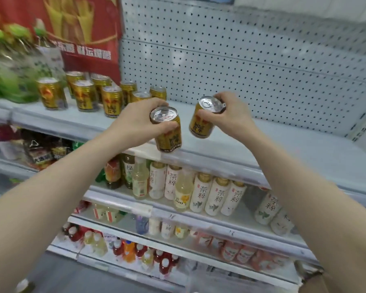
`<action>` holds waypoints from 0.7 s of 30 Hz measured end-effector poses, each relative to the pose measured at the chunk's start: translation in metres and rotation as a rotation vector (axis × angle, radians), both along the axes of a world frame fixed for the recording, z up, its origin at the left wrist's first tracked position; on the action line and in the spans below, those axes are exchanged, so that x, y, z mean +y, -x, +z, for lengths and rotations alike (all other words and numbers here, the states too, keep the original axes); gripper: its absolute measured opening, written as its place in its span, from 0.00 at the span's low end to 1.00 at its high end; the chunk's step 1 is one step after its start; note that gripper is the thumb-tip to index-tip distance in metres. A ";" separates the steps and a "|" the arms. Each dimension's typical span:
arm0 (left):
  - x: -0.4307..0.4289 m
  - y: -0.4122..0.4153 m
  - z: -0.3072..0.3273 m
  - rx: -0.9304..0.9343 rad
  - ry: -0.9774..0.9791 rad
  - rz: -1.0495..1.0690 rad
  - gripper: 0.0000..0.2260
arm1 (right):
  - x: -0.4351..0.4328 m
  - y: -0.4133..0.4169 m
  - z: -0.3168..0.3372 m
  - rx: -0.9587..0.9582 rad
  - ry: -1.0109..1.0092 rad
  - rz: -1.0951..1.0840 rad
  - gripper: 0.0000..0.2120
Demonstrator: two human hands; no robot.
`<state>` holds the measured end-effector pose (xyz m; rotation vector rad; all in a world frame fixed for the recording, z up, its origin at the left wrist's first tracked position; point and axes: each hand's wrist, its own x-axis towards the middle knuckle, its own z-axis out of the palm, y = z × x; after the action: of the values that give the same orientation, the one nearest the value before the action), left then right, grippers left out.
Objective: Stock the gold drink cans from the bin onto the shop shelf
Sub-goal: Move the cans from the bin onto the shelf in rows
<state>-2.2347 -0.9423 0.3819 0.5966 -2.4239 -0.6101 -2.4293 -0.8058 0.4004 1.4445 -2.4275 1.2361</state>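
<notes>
My left hand (138,118) grips a gold drink can (167,132) by its top rim, tilted, just above the front edge of the white top shelf (262,144). Beside it, my right hand (234,112) holds a second gold can (203,118), also tilted with its silver lid toward me. Several gold cans (87,95) stand upright in rows on the left part of the same shelf. The bin is out of view.
Green bottles (11,81) stand at the shelf's far left under a red poster (78,28). White pegboard (241,60) backs the shelf. Lower shelves hold tea bottles (201,193) and red-capped drinks (148,254).
</notes>
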 end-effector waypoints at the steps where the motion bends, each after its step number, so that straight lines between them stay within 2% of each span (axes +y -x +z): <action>1: -0.008 0.004 0.001 0.000 -0.007 0.000 0.28 | -0.015 0.004 0.000 0.002 -0.017 -0.004 0.19; 6: -0.048 0.024 0.000 -0.038 -0.006 0.007 0.28 | -0.084 0.028 -0.008 -0.057 -0.096 -0.038 0.22; 12: -0.084 0.047 -0.006 -0.101 0.022 -0.005 0.31 | -0.133 0.054 -0.016 -0.085 -0.158 -0.029 0.20; 17: -0.099 0.064 -0.006 -0.137 0.044 -0.032 0.30 | -0.161 0.069 -0.026 -0.028 -0.197 -0.023 0.16; 21: -0.102 0.076 -0.004 -0.152 0.062 -0.042 0.27 | -0.173 0.081 -0.031 0.026 -0.242 0.015 0.19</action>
<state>-2.3112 -1.0448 0.3781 0.5874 -2.5930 -0.5217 -2.5103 -0.9793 0.3698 1.5264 -2.6281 0.9449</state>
